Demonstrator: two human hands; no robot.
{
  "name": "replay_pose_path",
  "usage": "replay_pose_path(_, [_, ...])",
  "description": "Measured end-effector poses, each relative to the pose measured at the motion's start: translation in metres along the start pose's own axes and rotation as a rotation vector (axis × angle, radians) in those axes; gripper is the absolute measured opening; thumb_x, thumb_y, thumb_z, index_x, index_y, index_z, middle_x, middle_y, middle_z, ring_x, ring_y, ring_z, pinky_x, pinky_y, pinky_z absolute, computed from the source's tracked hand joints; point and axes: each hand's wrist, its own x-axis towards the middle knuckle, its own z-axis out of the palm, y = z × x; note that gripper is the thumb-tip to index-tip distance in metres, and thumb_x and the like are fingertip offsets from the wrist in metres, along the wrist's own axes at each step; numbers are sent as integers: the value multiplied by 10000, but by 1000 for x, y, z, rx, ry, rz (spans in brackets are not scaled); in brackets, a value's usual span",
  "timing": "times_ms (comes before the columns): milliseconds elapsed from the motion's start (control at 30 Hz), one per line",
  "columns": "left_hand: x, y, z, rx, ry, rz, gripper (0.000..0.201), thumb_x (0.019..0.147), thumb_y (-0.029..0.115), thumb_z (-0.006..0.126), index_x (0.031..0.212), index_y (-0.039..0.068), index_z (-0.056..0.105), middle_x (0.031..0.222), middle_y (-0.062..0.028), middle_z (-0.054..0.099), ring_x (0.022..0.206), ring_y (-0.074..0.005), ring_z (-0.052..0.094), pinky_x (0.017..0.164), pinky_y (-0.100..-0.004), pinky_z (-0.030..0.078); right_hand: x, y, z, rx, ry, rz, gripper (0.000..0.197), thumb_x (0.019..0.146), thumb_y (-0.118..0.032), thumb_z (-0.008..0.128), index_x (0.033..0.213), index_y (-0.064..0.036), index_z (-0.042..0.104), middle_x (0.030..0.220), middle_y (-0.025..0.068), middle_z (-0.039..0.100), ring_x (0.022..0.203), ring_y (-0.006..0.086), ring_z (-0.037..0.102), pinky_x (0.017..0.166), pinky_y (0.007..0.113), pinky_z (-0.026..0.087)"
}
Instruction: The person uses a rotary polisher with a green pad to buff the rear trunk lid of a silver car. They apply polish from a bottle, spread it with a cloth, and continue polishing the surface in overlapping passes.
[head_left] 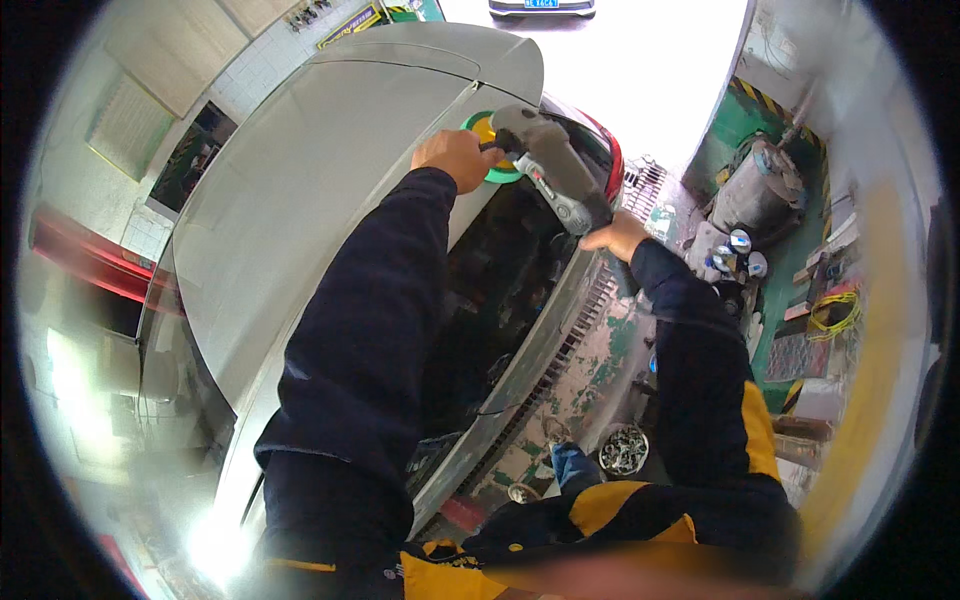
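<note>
A car polisher (562,170) with a grey-and-dark body is held over the upper edge of a pale grey car panel (330,190). My left hand (452,160) is closed round the dark handle near its head. The polisher's rear end is gripped by my right hand (620,236), partly hidden by the tool. Under the head shows a round green-and-yellow pad (478,122), at or just above the car's surface; I cannot tell whether it touches. Beside it lie a dark glossy window (500,270) and a red tail light (612,150).
At the right stand a grey cylindrical tank (760,190), several small cans (740,250) and a coiled yellow cord (835,312). A round container of small metallic-looking pieces (624,450) sits on the floor near my legs. Another car (542,8) is outside the bright doorway.
</note>
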Motion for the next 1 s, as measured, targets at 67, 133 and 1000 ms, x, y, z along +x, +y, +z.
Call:
replay_pose_path(67, [-11,-2,-5,69,-48,7,619,1036,644,593,1128,64,791,1057,-209,788,1042,-414,747,903,-541,578,-2,11,28,91,-21,-70,474,738,-313,924,1075,0,807,975,164,817,960,313,781,883,420,572])
replay_pose_path(133, [-31,-19,-8,31,-52,-28,610,1038,634,596,1140,65,791,1053,-218,784,1039,-414,747,909,-544,576,0,9,47,104,-33,-38,425,745,-310,914,1001,10,803,867,148,801,830,297,780,802,411,580])
replay_pose_path(1000, [-414,-216,92,97,728,-427,557,908,236,729,1420,58,602,1521,-201,561,1450,-435,476,1247,-650,298,66,-115,-87,-300,-30,83,498,735,-356,965,955,66,820,842,159,790,668,230,759,660,371,607])
